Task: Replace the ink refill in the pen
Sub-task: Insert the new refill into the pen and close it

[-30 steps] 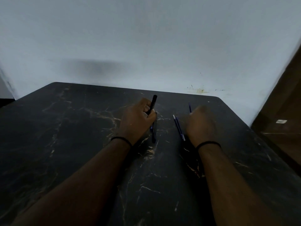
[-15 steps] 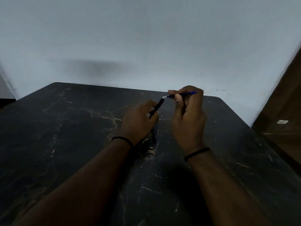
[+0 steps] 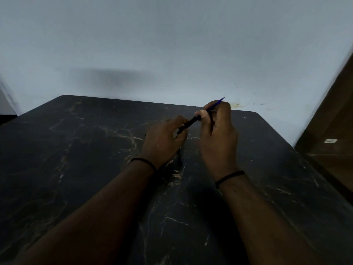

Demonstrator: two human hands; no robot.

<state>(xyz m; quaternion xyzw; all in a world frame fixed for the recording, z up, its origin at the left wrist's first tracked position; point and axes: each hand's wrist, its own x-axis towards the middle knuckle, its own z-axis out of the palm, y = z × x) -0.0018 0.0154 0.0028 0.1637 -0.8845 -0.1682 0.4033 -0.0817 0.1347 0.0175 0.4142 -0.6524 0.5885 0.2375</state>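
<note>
My left hand (image 3: 164, 138) grips a black pen barrel (image 3: 188, 124) that tilts up to the right above the dark marble table (image 3: 76, 150). My right hand (image 3: 217, 134) pinches a thin blue ink refill (image 3: 216, 104) in line with the barrel; the refill's front end meets the barrel's open end, and its rear tip sticks out past my fingers toward the wall. Another dark pen part (image 3: 180, 155) lies on the table just below my left hand, partly hidden by it.
The table's far edge runs along a pale wall (image 3: 172, 44). A brown wooden surface (image 3: 328, 131) stands past the table's right edge. Both wrists wear thin black bands.
My right hand lifted the blue refill off the table, carried it left and lined it up with the barrel; now its end meets the barrel's opening. The left hand tilted the barrel right.
</note>
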